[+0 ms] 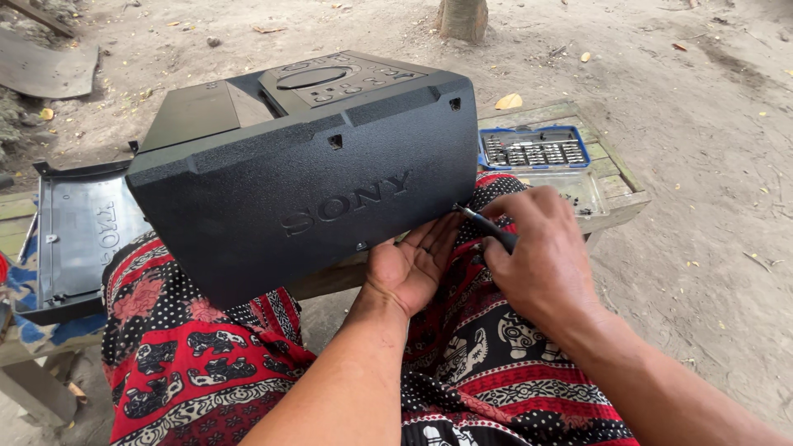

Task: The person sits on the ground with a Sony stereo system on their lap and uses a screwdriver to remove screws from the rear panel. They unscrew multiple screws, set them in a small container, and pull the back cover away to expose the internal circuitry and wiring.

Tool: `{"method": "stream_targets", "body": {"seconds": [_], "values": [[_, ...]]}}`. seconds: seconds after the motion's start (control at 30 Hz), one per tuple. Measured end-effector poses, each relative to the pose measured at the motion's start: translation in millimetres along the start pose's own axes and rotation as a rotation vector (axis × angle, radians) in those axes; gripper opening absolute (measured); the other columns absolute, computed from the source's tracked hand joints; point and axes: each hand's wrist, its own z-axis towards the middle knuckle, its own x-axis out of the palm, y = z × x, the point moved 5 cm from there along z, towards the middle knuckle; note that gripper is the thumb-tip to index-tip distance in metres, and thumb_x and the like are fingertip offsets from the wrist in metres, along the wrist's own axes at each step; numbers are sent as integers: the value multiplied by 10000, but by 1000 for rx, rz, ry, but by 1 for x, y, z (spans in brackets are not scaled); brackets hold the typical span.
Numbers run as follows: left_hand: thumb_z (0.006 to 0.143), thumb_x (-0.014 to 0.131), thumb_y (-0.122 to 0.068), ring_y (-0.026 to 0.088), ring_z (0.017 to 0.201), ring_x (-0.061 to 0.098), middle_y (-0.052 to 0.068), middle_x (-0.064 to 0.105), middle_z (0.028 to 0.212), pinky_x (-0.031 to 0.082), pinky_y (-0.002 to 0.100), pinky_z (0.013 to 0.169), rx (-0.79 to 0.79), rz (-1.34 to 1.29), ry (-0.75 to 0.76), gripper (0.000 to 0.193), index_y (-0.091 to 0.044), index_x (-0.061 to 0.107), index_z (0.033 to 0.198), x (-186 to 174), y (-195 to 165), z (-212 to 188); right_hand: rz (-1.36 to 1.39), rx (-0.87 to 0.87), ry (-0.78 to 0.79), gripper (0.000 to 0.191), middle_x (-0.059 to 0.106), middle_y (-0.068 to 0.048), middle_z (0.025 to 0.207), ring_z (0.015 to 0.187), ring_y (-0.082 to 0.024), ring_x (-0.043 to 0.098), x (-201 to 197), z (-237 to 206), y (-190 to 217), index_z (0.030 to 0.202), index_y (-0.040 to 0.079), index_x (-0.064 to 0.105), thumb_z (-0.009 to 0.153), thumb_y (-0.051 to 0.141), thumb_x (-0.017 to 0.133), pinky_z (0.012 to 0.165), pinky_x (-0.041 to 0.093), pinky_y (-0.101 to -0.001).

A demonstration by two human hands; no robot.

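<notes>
Two hands work at the lower edge of a black speaker cabinet (306, 173) resting on the person's lap.

Left hand (413, 268) lies palm up and loosely spread, fingers touching the underside of the cabinet's bottom edge, gripping nothing. Right hand (541, 252) is closed around a dark screwdriver (487, 227), whose tip meets the cabinet's lower right corner. Under the cabinet are red, black and white patterned trousers (215, 355). Behind it, on the wooden worktop (615, 177), sits a blue case of driver bits (535, 149) with its clear lid (570, 190) lying open. At the left lies a detached grey panel (78, 231).
</notes>
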Motion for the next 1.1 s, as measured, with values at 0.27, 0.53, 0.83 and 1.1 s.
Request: {"method": "stream_targets", "body": {"seconds": [0.27, 0.53, 0.83, 1.1], "values": [[1027, 477, -421, 340, 1224, 646, 300, 634, 1318, 529, 397, 1081, 3, -17, -31, 661, 186, 545, 1281, -1, -1, -1, -74, 349, 146, 395, 675, -98, 1070, 1059, -302, 657, -20, -16, -6, 1080, 111, 692, 860, 432, 762, 900, 499, -465], [1032, 458, -399, 341, 1253, 634, 287, 625, 1352, 515, 414, 1104, -11, -19, 5, 643, 175, 540, 1312, -4, 0, 3, 19, 78, 0, 240, 621, -140, 1054, 1045, -367, 622, -13, -18, -6, 1036, 101, 704, 818, 192, 741, 872, 492, -485], [1027, 460, -450, 335, 1260, 627, 287, 622, 1358, 506, 391, 1101, -3, -1, 4, 696, 177, 537, 1320, -4, 0, 2, -72, 248, 89, 417, 625, -135, 1094, 1036, -355, 630, -11, -13, -11, 1106, 91, 689, 845, 407, 765, 855, 494, -487], [1028, 477, -418, 335, 1240, 644, 293, 637, 1328, 519, 402, 1101, 1, -1, -15, 662, 181, 544, 1301, -4, 0, 1, -116, 215, 55, 286, 652, -111, 1013, 1011, -347, 644, -13, -17, -7, 1037, 110, 703, 859, 330, 741, 827, 498, -496]]}}
